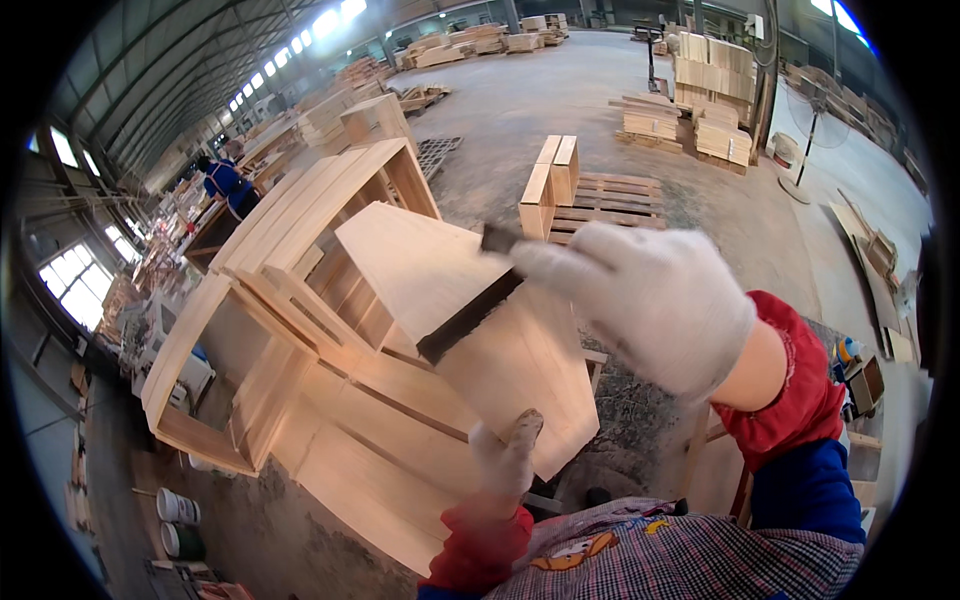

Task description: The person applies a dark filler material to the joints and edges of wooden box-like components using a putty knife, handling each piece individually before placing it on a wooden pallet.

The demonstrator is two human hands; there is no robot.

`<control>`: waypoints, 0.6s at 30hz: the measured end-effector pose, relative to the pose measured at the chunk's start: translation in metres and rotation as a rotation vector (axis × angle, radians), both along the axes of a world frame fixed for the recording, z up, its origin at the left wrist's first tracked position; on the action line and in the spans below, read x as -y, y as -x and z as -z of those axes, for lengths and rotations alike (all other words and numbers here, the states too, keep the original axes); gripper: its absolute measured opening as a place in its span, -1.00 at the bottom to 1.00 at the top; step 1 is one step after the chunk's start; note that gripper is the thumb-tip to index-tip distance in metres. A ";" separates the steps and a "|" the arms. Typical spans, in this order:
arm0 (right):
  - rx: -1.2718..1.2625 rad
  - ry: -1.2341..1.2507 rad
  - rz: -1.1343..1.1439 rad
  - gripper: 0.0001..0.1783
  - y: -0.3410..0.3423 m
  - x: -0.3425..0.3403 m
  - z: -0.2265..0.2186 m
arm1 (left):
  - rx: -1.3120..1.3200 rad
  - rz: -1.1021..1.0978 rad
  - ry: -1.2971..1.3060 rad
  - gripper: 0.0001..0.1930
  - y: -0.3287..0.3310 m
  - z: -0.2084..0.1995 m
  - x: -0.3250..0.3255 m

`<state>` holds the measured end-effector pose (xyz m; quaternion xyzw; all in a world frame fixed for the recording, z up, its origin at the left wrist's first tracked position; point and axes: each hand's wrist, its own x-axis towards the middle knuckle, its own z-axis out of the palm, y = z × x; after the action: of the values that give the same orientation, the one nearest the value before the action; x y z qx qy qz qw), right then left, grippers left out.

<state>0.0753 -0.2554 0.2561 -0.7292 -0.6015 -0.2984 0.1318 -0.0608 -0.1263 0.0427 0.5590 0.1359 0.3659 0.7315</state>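
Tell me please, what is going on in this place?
A person in white gloves is working on a pale wooden board. The left hand holds its near edge, thumb on top. The right hand, blurred, is over the board, its fingertips at a dark piece; I cannot tell what it is. Large open wooden frames stand to the left. Further back, wooden boxes sit on a pallet.
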 end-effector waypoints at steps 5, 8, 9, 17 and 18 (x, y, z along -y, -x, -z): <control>-0.089 0.123 -0.150 -0.36 0.017 -0.005 -0.007 | -0.042 0.060 -0.061 -0.89 0.000 0.007 -0.007; -0.077 0.083 -0.275 -0.38 0.027 -0.013 -0.006 | -0.042 0.064 -0.116 -0.88 0.000 0.012 -0.010; -0.062 0.112 -0.250 -0.37 0.029 -0.015 -0.007 | -0.040 0.061 -0.132 -0.88 0.000 0.013 -0.010; -0.187 0.135 -0.193 -0.42 0.021 0.000 -0.014 | -0.053 0.029 -0.292 -0.88 -0.002 0.008 -0.009; -0.275 0.107 -0.281 -0.46 0.020 0.001 -0.008 | -0.056 0.058 -0.219 -0.88 -0.003 0.006 -0.009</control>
<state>0.0551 -0.2565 0.2644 -0.6780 -0.6886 -0.1423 0.2143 -0.0583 -0.1175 0.0372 0.6493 0.0995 0.3413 0.6723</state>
